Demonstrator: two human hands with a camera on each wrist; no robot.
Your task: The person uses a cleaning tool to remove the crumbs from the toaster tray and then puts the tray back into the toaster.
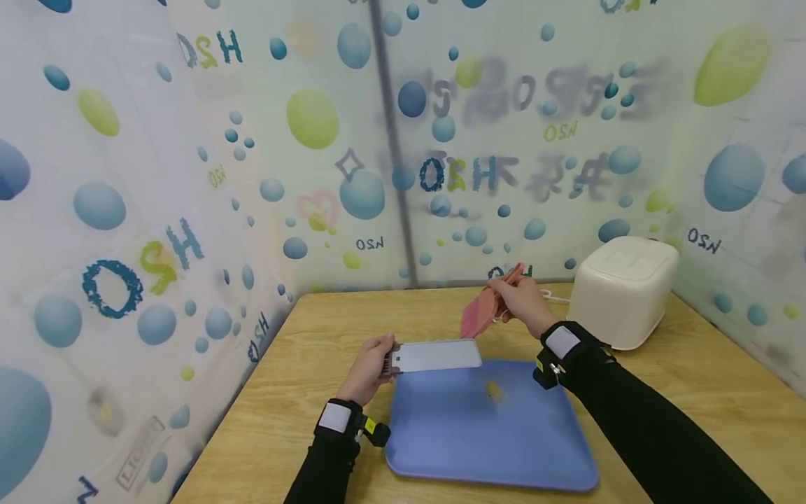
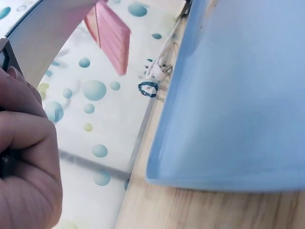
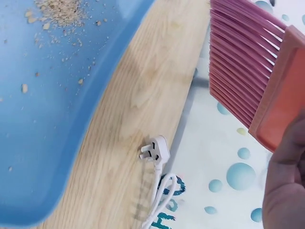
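My left hand (image 1: 370,369) grips the dark end of a crumb tray (image 1: 437,355), a long, flat, pale metal plate held out over the far left part of a blue tray (image 1: 485,448). In my right hand (image 1: 524,306) is a pink brush (image 1: 481,313), held by its handle with the bristles (image 3: 240,52) pointing down and left. Their tips come close to the far edge of the crumb tray in the head view. A small heap of tan crumbs (image 3: 62,12) lies in the blue tray, with loose bits scattered around it.
A rounded white appliance (image 1: 623,290) stands at the back right of the wooden table (image 1: 327,350). Its white cord with a plug (image 3: 156,150) lies behind the blue tray. A bubble-patterned curtain (image 1: 340,161) borders the table's back and sides.
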